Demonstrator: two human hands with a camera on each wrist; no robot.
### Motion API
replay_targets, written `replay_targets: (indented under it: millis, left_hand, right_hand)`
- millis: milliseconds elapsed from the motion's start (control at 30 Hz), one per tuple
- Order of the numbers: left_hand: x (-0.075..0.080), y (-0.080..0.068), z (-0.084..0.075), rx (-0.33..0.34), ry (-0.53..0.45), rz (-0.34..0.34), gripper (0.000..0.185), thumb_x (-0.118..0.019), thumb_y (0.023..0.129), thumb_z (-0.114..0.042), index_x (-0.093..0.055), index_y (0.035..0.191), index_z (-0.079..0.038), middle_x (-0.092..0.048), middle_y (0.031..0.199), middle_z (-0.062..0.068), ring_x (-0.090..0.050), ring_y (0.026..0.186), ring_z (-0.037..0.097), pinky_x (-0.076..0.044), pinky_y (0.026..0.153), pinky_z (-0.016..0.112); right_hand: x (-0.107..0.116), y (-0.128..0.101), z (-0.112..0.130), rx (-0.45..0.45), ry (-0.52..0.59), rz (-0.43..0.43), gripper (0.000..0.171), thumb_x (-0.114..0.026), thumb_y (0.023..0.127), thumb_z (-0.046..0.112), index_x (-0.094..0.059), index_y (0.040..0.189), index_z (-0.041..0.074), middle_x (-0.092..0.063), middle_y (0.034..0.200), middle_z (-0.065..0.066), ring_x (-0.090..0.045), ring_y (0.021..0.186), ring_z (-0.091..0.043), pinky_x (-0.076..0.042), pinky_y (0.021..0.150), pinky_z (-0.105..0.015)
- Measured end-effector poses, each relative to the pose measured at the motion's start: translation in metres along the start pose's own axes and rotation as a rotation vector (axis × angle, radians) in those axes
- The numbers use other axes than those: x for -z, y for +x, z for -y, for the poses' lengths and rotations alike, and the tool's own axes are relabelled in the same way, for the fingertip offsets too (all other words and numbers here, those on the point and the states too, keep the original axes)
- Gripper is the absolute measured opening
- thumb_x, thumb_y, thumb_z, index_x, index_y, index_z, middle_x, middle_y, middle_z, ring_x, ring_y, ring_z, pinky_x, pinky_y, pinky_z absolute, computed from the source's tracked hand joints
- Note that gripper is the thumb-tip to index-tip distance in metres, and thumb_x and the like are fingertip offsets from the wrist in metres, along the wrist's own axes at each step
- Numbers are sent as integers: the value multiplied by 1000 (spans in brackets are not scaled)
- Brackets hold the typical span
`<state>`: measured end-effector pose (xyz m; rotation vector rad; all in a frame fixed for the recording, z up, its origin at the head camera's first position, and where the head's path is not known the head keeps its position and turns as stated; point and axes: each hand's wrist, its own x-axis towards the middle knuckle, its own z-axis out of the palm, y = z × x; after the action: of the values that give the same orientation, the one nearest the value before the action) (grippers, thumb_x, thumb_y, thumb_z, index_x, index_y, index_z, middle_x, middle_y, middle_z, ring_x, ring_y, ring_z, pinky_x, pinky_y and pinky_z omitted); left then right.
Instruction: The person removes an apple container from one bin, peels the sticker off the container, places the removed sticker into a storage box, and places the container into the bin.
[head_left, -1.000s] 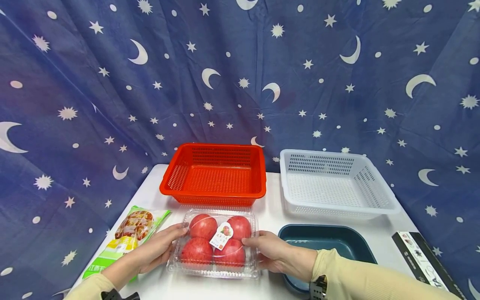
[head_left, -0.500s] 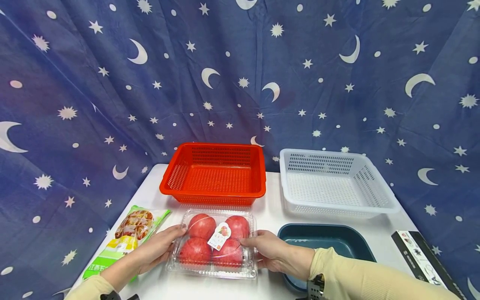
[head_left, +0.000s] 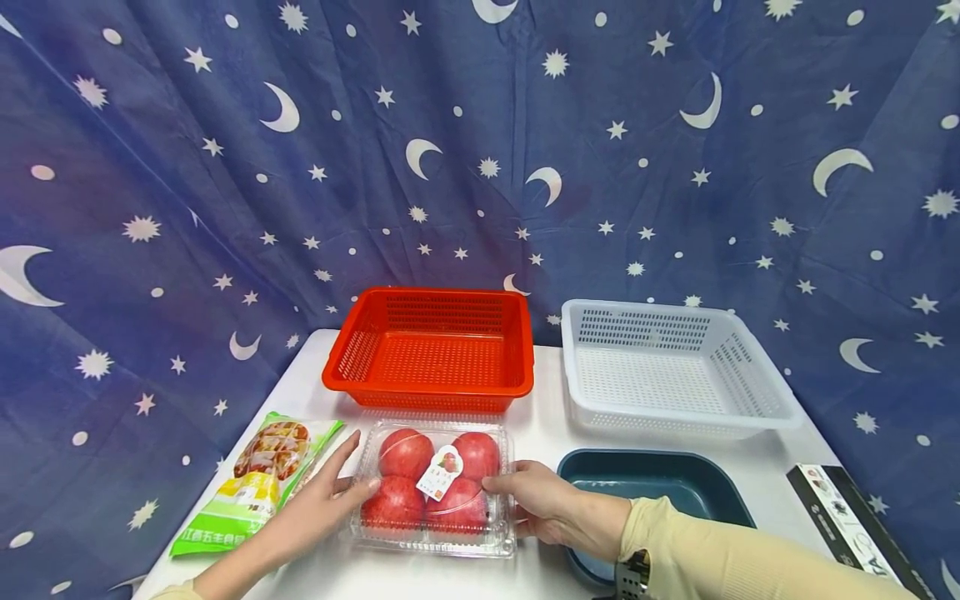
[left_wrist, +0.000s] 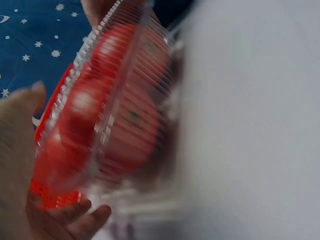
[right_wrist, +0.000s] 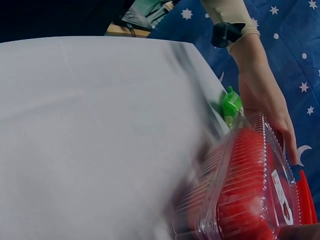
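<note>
A clear plastic box [head_left: 420, 543] holds several round red fruits that look like apples, with a white label on its lid. My right hand [head_left: 551, 504] grips the box's right side, thumb over the lid edge; its other fingers are mostly hidden. My left hand [head_left: 318, 508] is at the left side, fingers spread, its thumb over the box edge. In the left wrist view, blurred, the left hand [left_wrist: 22, 165] is beside the box [left_wrist: 107, 107] with fingers apart. In the right wrist view, the box [right_wrist: 227, 195] appears tilted.
A red basket [head_left: 427, 389] stands behind the box, a white basket [head_left: 682, 417] at the back right. A dark teal basin [head_left: 637, 462] is partly under my right forearm. A green food packet [head_left: 213, 529] lies left; a long black-and-white carton [head_left: 843, 521] lies right.
My left hand has loosened from the box's left edge and spread its fingers, shifting slightly down. The box has moved slightly left. The right hand keeps its grip.
</note>
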<state>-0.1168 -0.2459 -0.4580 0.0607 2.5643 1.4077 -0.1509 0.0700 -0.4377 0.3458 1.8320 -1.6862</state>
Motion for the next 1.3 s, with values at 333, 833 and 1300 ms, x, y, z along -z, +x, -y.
replay_targets:
  millis: [333,833,1300]
  left_hand:
    - [-7,-10,21,-291,56,0,90,-80,90,-36,-29,162,-22,-12,171,10,-42,139,48,-51,100,50]
    - [-15,-12,28,-311,-24,-24,70,-82,89,-30,-47,150,-23,-15,170,6,-39,138,55,-47,98,64]
    - [-14,-12,27,-265,-11,-12,66,-79,92,-29,-46,150,-27,-16,171,2,-43,137,51,-51,95,37]
  right_hand:
    - [4,-4,5,43,10,42,55,-66,95,17,-41,134,-11,-60,115,-21,-63,96,-33,-59,80,-41]
    - [17,-9,38,415,-288,-76,55,-68,91,12,-53,143,1,-53,143,-21,-46,133,-43,-36,108,-66]
    - [14,21,54,872,-894,6,22,-66,97,13,-77,116,12,-73,111,2,-62,105,-17,-51,91,-39]
